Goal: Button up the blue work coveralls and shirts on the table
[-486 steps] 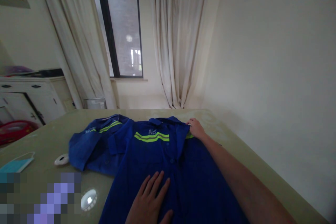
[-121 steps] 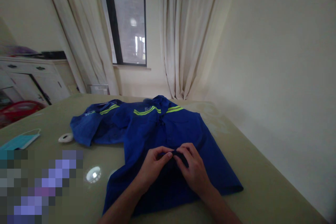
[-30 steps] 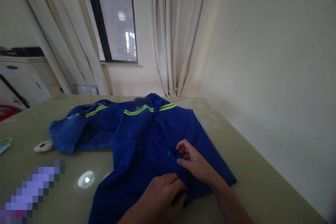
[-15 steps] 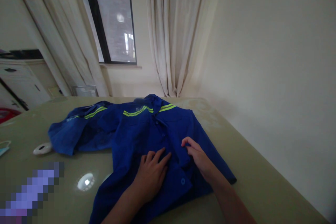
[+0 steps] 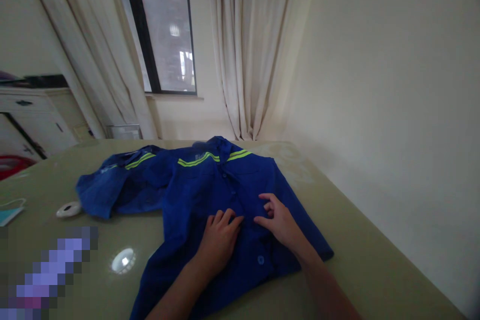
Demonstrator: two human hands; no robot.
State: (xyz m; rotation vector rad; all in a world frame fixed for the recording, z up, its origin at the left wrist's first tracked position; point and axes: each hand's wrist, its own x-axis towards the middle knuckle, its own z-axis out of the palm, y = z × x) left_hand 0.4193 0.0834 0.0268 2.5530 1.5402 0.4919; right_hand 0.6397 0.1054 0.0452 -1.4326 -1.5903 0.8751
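Starting at the left edge, a blue face mask is cut off by the frame, and the small white round thing near it is too dim to name. The blue shirt lies front-up on the table. My left hand presses flat on it, fingers spread. My right hand touches the button strip, fingers half curled; I cannot tell whether they pinch cloth.

L hand higher on shirt
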